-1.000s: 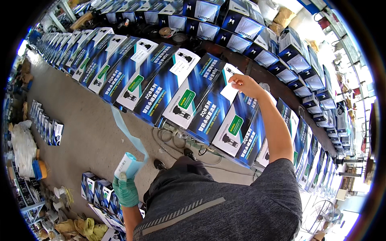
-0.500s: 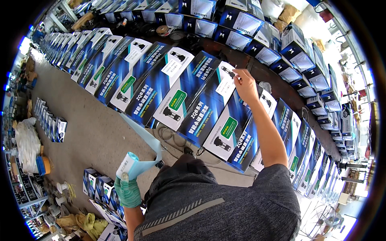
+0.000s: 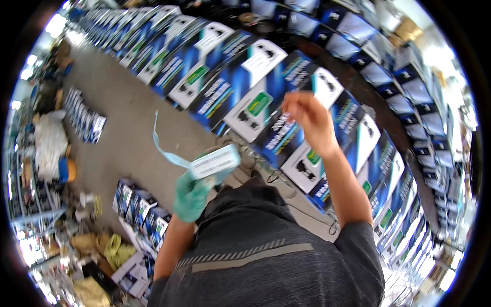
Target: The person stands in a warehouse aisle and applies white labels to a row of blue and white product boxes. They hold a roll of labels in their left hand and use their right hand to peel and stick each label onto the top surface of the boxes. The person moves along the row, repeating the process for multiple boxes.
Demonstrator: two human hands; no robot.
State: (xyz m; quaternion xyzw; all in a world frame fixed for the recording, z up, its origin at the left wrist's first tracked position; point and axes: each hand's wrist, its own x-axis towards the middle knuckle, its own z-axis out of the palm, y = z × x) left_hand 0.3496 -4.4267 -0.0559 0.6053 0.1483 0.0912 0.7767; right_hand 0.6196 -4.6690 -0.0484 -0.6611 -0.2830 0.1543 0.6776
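Observation:
My left hand (image 3: 190, 198), in a green glove, grips a roll of white labels (image 3: 217, 161) in front of my body. From the roll a narrow pale-blue strip (image 3: 164, 150) trails off to the left. My bare right hand (image 3: 314, 123) is over a row of blue, black and white printed cartons (image 3: 245, 118), its fingers bent and smeared by motion. No object shows between them. The nearest carton lies under my fingertips, but I cannot tell whether they touch it. White label-like patches show on several carton tops.
More cartons (image 3: 358, 28) are stacked beyond the row, curving down the right side. On the left floor stand smaller groups of cartons (image 3: 84, 116), (image 3: 140, 204). A white sack (image 3: 51, 146) and a yellow-green cloth (image 3: 118, 251) lie farther left. Cables (image 3: 279, 179) run by my feet.
My left hand has risen and moved right with the label roll, and the strip now hangs leftward from it. My right hand has drawn back from the white label it touched. The whole view has shifted.

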